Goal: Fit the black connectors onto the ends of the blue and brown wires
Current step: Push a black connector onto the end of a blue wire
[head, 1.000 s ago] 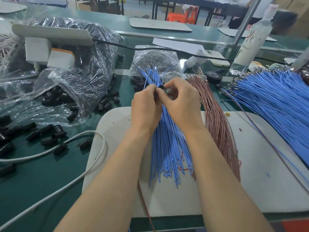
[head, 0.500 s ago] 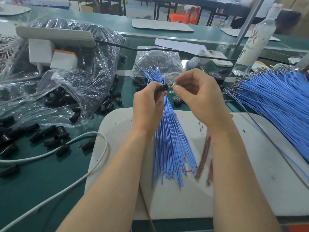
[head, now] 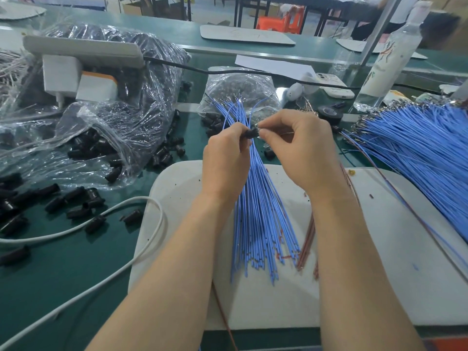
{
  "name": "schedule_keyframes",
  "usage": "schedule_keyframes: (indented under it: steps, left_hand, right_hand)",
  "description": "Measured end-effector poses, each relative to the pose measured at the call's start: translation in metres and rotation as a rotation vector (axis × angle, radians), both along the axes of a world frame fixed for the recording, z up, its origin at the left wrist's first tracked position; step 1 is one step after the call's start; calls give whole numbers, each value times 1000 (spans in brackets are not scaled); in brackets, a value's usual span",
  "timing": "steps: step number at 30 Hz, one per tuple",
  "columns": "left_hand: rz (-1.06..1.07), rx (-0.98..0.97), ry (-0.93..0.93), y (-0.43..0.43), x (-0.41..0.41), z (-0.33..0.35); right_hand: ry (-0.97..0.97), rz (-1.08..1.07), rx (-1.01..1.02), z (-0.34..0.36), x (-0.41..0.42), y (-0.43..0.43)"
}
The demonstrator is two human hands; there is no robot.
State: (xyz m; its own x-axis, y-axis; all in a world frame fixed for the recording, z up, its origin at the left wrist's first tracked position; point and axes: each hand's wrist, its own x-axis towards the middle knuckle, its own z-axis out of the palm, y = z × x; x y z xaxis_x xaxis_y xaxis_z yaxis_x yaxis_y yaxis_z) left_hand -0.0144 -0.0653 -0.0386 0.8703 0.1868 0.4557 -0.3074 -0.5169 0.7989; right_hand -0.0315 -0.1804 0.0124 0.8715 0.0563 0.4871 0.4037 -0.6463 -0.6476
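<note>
left hand (head: pixel 225 160) pinches a black connector (head: pixel 251 133); right hand (head: pixel 301 150) pinches a wire end beside it, above blue wires (head: pixel 258 224).

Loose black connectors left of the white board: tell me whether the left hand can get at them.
Likely yes, once freed: the left hand pinches a black connector now, but the loose connectors lie uncovered on the bench.

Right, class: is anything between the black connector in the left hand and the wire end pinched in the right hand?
Nothing visible does. The left hand holds the black connector right against the wire end pinched in the right hand's fingers; the blue wire bundle runs behind, not between.
</note>
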Motion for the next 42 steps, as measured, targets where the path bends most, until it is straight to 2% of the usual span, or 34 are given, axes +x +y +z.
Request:
schedule_keyframes:
  steps: [4,6,10,22,28,34,42]
  left_hand:
    - [12,121,35,2,-1,1]
    - [-54,166,49,2,-2,1]
    - [-189,154,53,5,-1,2]
    - [-225,150,81,10,3,-1]
    - [-217,40,119,7,3,-2]
    - [-179,-130,86,7,1,0]
    - [-172,-255,55,6,0,4]
  right_hand:
    - [-24,-37,-46,-5,4,3]
    - [-3,-65,-26,-8,7,-2]
    - [83,-79,43,-12,13,-17]
    - [162,-17,84,-17,15,-23]
    - [140,-30,211,-20,17,-7]
    - [26,-83,399,-18,14,-6]
    - [48,18,317,-15,11,1]
